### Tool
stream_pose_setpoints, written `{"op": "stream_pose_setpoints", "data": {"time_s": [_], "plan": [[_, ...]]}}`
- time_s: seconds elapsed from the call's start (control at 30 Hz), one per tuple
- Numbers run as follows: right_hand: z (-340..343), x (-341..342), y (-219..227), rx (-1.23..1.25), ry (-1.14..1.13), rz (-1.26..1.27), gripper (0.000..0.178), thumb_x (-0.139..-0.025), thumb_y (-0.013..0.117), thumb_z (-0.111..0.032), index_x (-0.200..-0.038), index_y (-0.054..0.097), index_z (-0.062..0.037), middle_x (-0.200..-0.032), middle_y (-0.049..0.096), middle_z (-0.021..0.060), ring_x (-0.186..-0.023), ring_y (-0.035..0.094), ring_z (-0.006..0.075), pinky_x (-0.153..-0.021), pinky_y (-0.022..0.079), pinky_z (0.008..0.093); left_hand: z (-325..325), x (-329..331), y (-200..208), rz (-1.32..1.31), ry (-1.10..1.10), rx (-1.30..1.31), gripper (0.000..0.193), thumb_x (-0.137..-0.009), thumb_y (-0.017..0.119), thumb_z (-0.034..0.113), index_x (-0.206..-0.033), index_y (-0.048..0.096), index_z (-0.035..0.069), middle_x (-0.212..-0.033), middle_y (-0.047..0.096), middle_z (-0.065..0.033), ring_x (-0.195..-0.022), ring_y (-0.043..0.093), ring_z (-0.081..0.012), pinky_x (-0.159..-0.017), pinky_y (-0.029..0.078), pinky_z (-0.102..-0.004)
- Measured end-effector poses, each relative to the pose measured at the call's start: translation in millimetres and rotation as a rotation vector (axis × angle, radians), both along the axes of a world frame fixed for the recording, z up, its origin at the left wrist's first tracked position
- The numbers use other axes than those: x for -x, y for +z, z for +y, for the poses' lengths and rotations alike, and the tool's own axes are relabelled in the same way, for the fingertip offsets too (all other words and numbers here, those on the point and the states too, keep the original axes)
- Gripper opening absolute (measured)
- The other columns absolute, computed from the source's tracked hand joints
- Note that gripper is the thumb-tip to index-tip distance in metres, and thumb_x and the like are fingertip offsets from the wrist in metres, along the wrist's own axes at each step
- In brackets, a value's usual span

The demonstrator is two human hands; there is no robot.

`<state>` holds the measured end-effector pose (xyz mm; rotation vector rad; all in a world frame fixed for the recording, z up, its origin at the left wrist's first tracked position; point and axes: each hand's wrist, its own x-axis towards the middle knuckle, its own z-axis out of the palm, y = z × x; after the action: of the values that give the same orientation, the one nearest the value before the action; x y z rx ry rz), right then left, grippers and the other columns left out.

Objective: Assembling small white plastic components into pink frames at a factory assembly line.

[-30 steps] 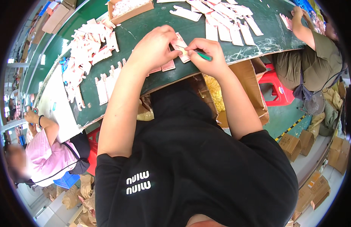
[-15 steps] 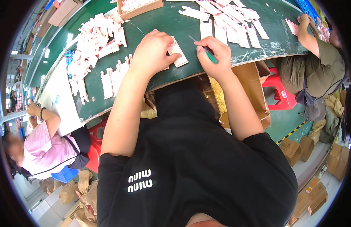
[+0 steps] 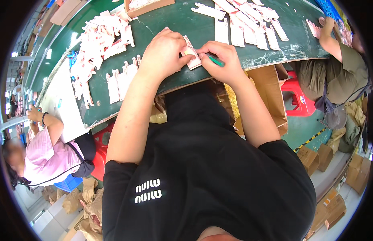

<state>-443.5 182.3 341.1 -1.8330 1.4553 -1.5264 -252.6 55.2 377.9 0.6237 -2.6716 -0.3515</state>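
My left hand (image 3: 164, 54) is closed on a flat, pale pink plastic piece (image 3: 193, 63) on the green table, with its thumb over the piece. A small yellowish patch shows on that piece beside the thumb. Between the fingers of my right hand (image 3: 222, 60) is a green-handled tool (image 3: 215, 60); its tip is at the piece, hidden by the fingers. A row of similar pink pieces (image 3: 121, 82) lies left of my left forearm.
A heap of pink parts (image 3: 100, 40) covers the table's left side, and more flat pieces (image 3: 250, 30) lie at the far right. A cardboard tray (image 3: 148, 9) sits at the back. Below the table edge stands an open carton (image 3: 267, 92). Co-workers sit on both sides.
My right hand has moved left and brought the tool from beside the pink piece onto it. My left hand still holds the piece in nearly the same spot.
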Motion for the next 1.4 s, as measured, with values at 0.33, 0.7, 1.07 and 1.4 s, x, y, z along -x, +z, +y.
{"op": "stream_pose_setpoints", "data": {"time_s": [0.33, 0.7, 1.07, 1.4], "plan": [[-1.2, -3.4, 0.2, 0.010, -0.025, 0.087, 0.005, -0.091, 0.075, -0.002, -0.095, 0.074, 0.0008, -0.087, 0.075, 0.0144, -0.079, 0.075, 0.0333, -0.072, 0.059, 0.0391, 0.1, -0.6, -0.2, 0.020, -0.032, 0.053, 0.032, -0.081, 0.093, 0.024, -0.096, 0.079, 0.000, -0.100, 0.077, -0.0108, -0.098, 0.074, -0.0336, -0.114, 0.056, -0.0470], [-1.0, -4.0, -4.9, 0.072, -0.035, 0.092, 0.006, -0.090, 0.076, -0.002, -0.094, 0.073, 0.0015, -0.086, 0.074, 0.0146, -0.078, 0.074, 0.0335, -0.071, 0.058, 0.0397, -0.3, 0.6, 2.5, -0.038, -0.002, 0.048, 0.032, -0.080, 0.095, 0.027, -0.093, 0.081, 0.001, -0.102, 0.076, -0.0093, -0.102, 0.072, -0.0323, -0.097, 0.059, -0.0435], [-4.6, -2.7, -12.2, 0.073, -0.019, 0.084, 0.007, -0.090, 0.076, -0.002, -0.094, 0.073, 0.0021, -0.084, 0.073, 0.0148, -0.075, 0.072, 0.0328, -0.069, 0.057, 0.0392, -7.7, 3.8, 3.7, -0.054, -0.012, 0.021, 0.030, -0.077, 0.096, 0.024, -0.088, 0.082, 0.001, -0.098, 0.077, -0.0096, -0.100, 0.072, -0.0321, -0.110, 0.056, -0.0458], [-3.1, -1.6, -10.6, 0.047, -0.012, 0.071, 0.007, -0.091, 0.076, -0.003, -0.097, 0.073, 0.0014, -0.086, 0.074, 0.0148, -0.077, 0.073, 0.0319, -0.070, 0.057, 0.0386, -8.3, 8.1, 15.3, -0.167, 0.011, -0.025, 0.029, -0.076, 0.093, 0.023, -0.093, 0.082, 0.002, -0.099, 0.078, -0.0123, -0.101, 0.076, -0.0333, -0.129, 0.044, -0.0534]]}}
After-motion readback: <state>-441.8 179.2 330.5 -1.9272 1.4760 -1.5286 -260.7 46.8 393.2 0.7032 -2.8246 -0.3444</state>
